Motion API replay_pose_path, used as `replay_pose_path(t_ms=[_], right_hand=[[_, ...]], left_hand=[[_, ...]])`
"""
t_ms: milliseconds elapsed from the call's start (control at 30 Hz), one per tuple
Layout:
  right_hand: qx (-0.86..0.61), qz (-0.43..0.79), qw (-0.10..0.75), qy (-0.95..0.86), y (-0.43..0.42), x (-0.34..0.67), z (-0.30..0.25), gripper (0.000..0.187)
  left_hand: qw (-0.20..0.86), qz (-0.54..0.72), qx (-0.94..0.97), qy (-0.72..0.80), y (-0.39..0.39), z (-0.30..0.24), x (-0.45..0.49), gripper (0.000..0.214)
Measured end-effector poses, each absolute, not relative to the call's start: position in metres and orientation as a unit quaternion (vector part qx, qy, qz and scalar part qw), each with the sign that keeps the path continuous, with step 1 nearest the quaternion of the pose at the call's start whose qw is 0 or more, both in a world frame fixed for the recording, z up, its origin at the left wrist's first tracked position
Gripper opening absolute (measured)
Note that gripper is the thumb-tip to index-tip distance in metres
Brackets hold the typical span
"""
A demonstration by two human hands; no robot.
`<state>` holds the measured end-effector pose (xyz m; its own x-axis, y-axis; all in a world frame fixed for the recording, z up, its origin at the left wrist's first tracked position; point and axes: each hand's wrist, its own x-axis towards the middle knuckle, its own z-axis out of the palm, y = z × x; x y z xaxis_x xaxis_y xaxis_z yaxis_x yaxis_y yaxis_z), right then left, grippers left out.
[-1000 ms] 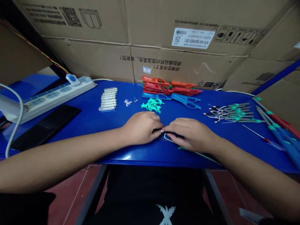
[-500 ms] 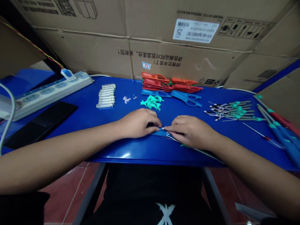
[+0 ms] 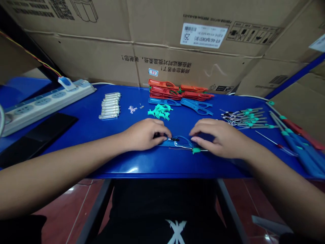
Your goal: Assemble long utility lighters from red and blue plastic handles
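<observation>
On the blue table [image 3: 101, 132], my left hand [image 3: 143, 135] is curled, its fingertips pinching the left end of a blue plastic handle piece [image 3: 179, 141] that lies flat near the front edge. A thin metal wire with a teal collar [image 3: 195, 150] lies along that piece. My right hand [image 3: 219, 137] rests just to the right, fingers stretched out and apart, thumb close to the teal collar, holding nothing.
Behind the hands lie teal clips [image 3: 159, 112], red handle pieces [image 3: 175, 89], blue handle pieces [image 3: 196, 105], clear tubes [image 3: 110, 105] and teal-collared wires [image 3: 250, 118]. Long tools [image 3: 297, 140] lie at the right, a power strip [image 3: 45, 105] and phone [image 3: 38, 135] at the left. Cardboard boxes [image 3: 177, 51] wall the back.
My right hand has let go and slid right, away from my left hand, uncovering the blue piece and the wire. My left hand stays pinched on the piece.
</observation>
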<state>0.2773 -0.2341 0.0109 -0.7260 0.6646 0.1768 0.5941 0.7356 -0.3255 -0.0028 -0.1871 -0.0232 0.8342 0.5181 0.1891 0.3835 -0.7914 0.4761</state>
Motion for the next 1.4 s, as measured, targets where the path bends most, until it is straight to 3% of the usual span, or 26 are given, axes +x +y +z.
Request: replay_pose_path(t_ms=[433, 1000, 1167, 1400], right_hand=[[-0.405, 0.139, 0.142, -0.893, -0.269, 0.293, -0.019, 0.018], [-0.421, 0.078, 0.098, -0.898, -0.273, 0.318, -0.009, 0.02], [-0.414, 0.063, 0.143, -0.897, -0.274, 0.308, -0.006, 0.027], [-0.379, 0.044, 0.124, -0.916, -0.27, 0.303, -0.014, 0.018]], left_hand=[[0.208, 0.174, 0.953, 0.135, -0.198, -0.027, 0.01, 0.025], [0.22, 0.186, 0.946, 0.15, -0.196, -0.034, 0.009, 0.022], [0.219, 0.188, 0.946, 0.145, -0.196, -0.032, 0.009, 0.021], [0.215, 0.191, 0.946, 0.15, -0.197, -0.032, 0.009, 0.022]])
